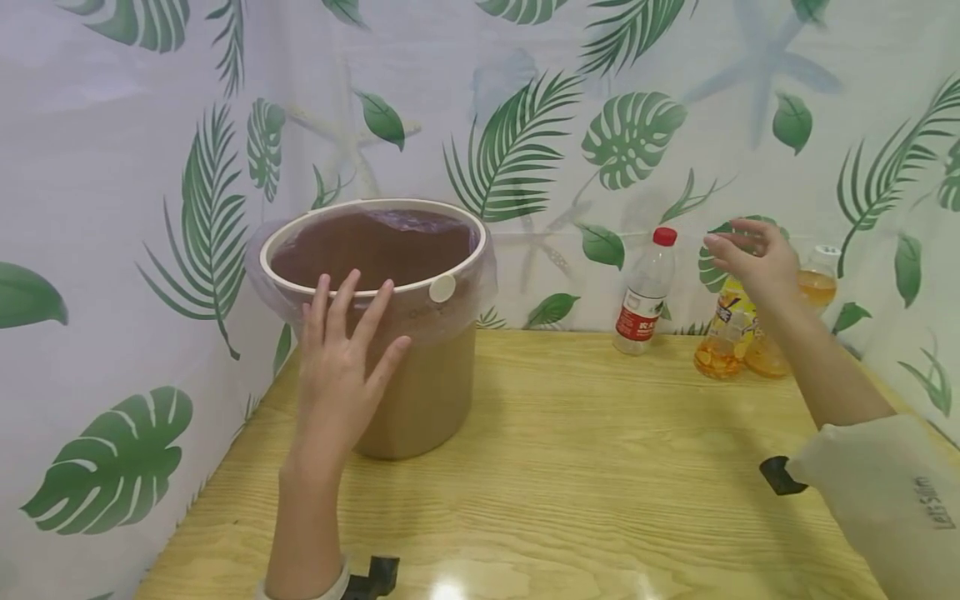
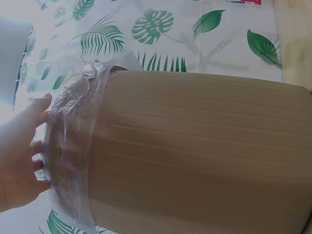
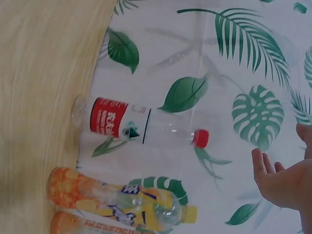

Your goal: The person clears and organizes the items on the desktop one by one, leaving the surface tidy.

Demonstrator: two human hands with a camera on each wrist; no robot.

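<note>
A brown trash bin (image 1: 427, 400) with a cream rim stands at the left of the table, lined with a thin clear plastic bag (image 1: 486, 279) folded over its rim. My left hand (image 1: 337, 371) is at the bin's near side, fingers spread, fingertips at the bag-covered rim. My right hand (image 1: 761, 262) is raised with loosely bent fingers and nothing in it. In the head view it overlaps two orange-tinted bottles, one with a yellow label (image 3: 136, 200), the other white-capped (image 1: 817, 287). Left of them stands a clear plastic bottle (image 1: 645, 292) with a red cap and red-and-white label.
The wooden table (image 1: 585, 467) meets leaf-patterned sheeting (image 1: 540, 267) at the back and sides. All the bottles stand upright near the back edge, to the right of the bin. Black wrist mounts (image 1: 782, 475) stick out from the sleeves.
</note>
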